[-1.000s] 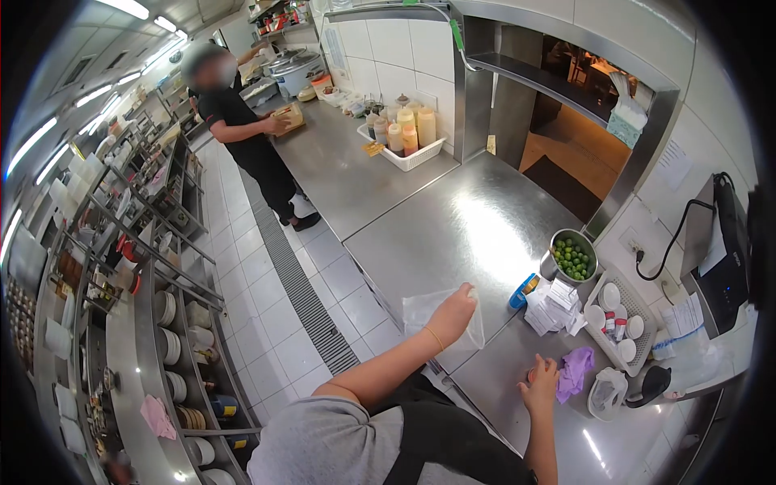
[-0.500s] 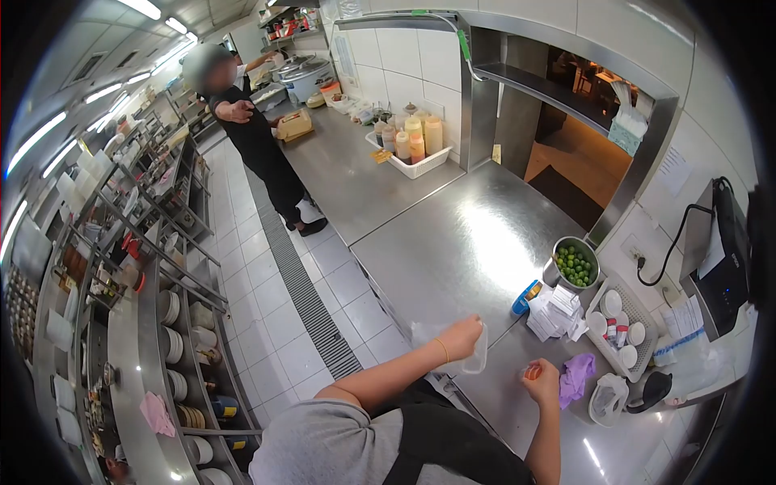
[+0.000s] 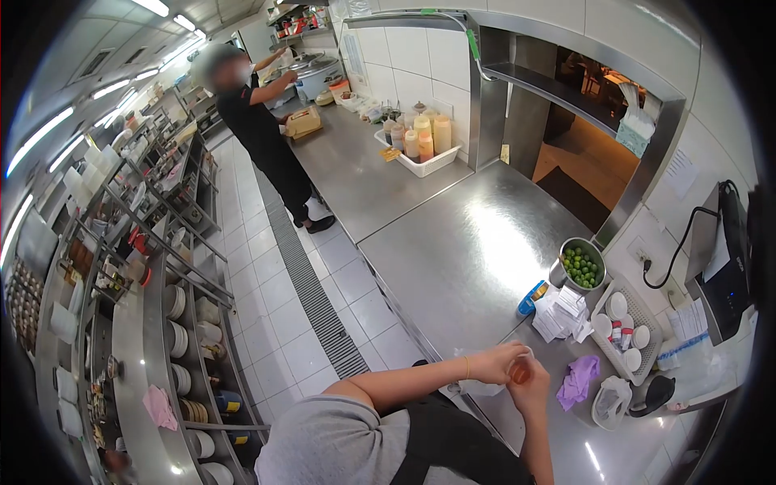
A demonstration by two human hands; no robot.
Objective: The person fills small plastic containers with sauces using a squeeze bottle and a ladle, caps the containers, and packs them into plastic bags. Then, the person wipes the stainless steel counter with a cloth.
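Note:
My left hand (image 3: 495, 364), with a yellow band at the wrist, is closed on what looks like a clear plastic bag (image 3: 483, 389); most of it is hidden by the hand and forearm. Touching it, my right hand (image 3: 530, 391) grips a small clear cup of reddish-orange sauce (image 3: 521, 371). Both hands meet above the front edge of the steel counter (image 3: 453, 267). A crumpled purple cloth (image 3: 578, 381) lies right of my right hand, beside a clear bag-lined container (image 3: 611, 402).
Beyond my hands are white paper slips (image 3: 561, 314), a blue can (image 3: 531, 297), a pot of green limes (image 3: 580, 265) and a basket of small white cups (image 3: 638, 356). Sauce bottles (image 3: 420, 137) stand in a white basket farther off. A co-worker in black (image 3: 259, 129) stands at the far counter.
My left hand has moved right with the plastic to meet my right hand, and the sauce cup is now plainly visible between them. The co-worker's outstretched arm has swung toward the counter.

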